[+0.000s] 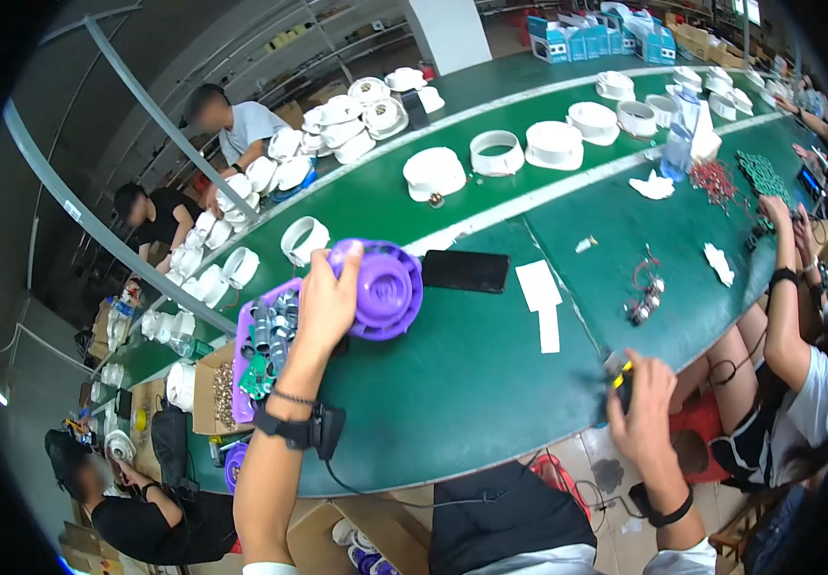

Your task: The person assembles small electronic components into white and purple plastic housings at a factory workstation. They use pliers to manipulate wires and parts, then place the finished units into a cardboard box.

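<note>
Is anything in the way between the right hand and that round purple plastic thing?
Nothing visible stands between the right hand and the round purple plastic piece in the left hand. The flat black phone and white paper slips lie beside that path.

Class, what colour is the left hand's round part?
Purple; the round part shows in the head view.

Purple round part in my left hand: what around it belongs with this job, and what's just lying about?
Likely belonging:
purple round part, in the left hand
black-and-yellow object, in the right hand
nearby purple bin with grey cylinders and green boards

Apparently lying about:
black phone
white paper slips
crumpled white tissues
</note>
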The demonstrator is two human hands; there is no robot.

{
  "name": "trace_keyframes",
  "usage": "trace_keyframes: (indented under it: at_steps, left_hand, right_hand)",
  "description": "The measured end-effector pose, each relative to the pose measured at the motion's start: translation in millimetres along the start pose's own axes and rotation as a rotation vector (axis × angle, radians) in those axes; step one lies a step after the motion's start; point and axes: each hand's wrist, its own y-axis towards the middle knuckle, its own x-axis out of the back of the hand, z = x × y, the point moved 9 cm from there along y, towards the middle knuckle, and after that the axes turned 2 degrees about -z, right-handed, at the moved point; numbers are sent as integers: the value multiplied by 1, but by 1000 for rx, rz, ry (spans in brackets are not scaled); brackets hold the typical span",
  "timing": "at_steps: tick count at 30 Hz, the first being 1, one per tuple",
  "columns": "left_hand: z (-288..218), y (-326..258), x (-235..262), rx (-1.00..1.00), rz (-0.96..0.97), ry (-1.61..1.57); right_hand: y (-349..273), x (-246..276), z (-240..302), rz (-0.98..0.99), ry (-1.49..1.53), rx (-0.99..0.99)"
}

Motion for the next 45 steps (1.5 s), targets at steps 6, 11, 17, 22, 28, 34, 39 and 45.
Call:
trace_keyframes:
  at_steps: [6, 11, 17, 22, 28, 34, 39, 45]
  left_hand:
    - [176, 128, -75, 604, 2, -561]
    - [181, 147, -121, 692, -110, -231]
    - [-31, 134, -165, -369, -144, 95]
    - [-40, 149, -238, -298, -57, 294]
    - [-55, 165, -254, -403, -25, 345]
    - [-64, 159, -254, -485, -74, 306]
    - [-72, 165, -223, -414, -152, -48]
    - [-92, 154, -216, -348, 134, -352]
  right_hand:
    - [21, -42, 40, 96, 128, 111]
    - [19, -43, 28, 97, 132, 87]
    - [20, -43, 29, 114, 132, 38]
    - [22, -42, 29, 101, 129, 44]
    - [23, -40, 26, 79, 138, 35]
    - [21, -38, 26, 63, 166, 40]
    - [20, -39, 25, 52, 184, 43]
    - [16, -44, 23, 120, 172, 53]
